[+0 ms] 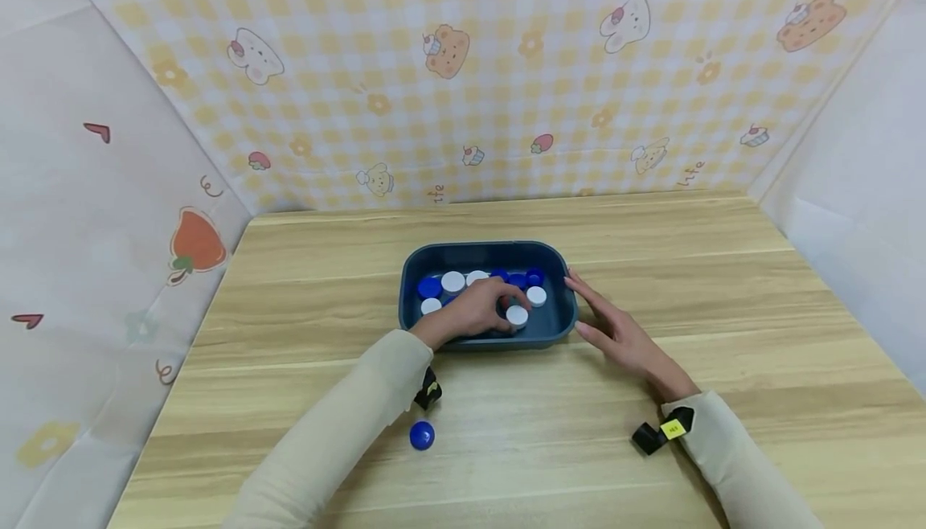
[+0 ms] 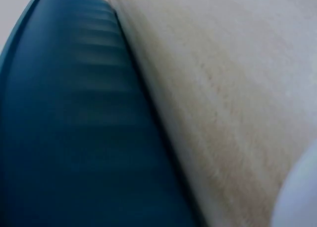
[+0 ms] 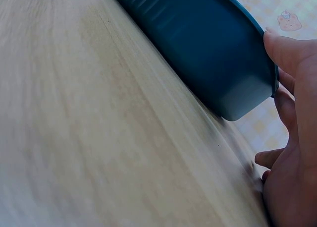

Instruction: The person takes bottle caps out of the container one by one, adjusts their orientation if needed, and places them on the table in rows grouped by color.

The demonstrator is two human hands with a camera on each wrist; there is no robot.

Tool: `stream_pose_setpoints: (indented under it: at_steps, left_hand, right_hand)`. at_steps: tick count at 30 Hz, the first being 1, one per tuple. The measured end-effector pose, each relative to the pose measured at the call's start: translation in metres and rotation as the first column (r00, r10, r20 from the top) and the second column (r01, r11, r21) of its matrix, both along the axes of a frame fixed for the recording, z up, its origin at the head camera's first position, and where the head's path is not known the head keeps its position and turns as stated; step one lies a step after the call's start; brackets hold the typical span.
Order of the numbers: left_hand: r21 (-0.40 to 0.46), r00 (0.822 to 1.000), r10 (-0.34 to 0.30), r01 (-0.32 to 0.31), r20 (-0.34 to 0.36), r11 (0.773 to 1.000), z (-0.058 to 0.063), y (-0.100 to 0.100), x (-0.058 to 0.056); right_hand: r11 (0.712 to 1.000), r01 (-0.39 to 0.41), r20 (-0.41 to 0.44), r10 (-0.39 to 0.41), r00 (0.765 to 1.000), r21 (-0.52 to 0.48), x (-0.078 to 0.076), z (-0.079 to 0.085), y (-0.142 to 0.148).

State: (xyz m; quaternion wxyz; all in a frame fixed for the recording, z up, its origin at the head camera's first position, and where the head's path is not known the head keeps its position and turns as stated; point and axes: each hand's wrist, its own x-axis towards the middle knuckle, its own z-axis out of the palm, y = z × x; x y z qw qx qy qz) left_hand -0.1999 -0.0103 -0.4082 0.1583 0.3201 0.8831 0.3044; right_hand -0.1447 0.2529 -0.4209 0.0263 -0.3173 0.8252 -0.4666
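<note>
A dark blue tray (image 1: 488,344) holds several white and blue bottle caps. My left hand (image 1: 473,308) reaches over its front rim, and thumb and index finger pinch a white cap (image 1: 517,317) inside it. Another white cap (image 1: 536,296) lies just beyond. My right hand (image 1: 625,340) is at the tray's right end, fingertips and thumb touching the rim, fingers fairly straight. In the right wrist view the thumb (image 3: 285,48) rests against the rim. The left wrist view shows the tray's outer wall (image 2: 84,113); the left hand's fingers are out of sight there.
A single blue cap (image 1: 422,435) lies on the wooden table (image 1: 535,449) in front of the tray, near the left forearm. A patterned cloth wall (image 1: 506,95) stands behind the table, with white cloth at both sides.
</note>
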Motion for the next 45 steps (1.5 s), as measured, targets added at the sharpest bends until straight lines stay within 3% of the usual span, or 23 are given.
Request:
stream_pose_setpoints:
  at_steps: [7,14,21,28,39,45]
  left_hand:
    - [0.032,1.000,0.000,0.000,0.024,0.999,0.008,-0.007,0.002]
    - [0.045,0.998,0.055,-0.056,0.032,0.997,0.030,-0.019,0.005]
    - [0.064,0.999,0.045,-0.043,-0.026,0.997,0.042,-0.035,0.012]
    - [0.093,0.998,-0.022,0.027,-0.057,0.995,0.047,-0.051,0.031]
    - [0.159,0.989,-0.064,0.085,-0.133,0.984,0.049,-0.068,0.063]
    - [0.151,0.971,-0.098,0.132,-0.219,0.980,0.049,-0.075,0.085]
  right_hand:
    - [1.000,0.000,-0.005,0.000,1.000,-0.007,0.000,-0.002,0.000]
    - [1.000,-0.003,0.000,0.003,1.000,-0.002,0.001,-0.001,-0.001]
    - [1.000,-0.006,-0.012,0.006,1.000,-0.012,0.000,0.000,0.000]
    - [1.000,-0.019,-0.010,0.019,1.000,-0.016,0.000,0.001,-0.001]
    - [0.999,-0.021,-0.017,0.020,1.000,-0.039,0.002,-0.001,-0.001]
    - [0.999,-0.028,-0.023,0.026,0.999,-0.045,0.001,0.000,-0.002]
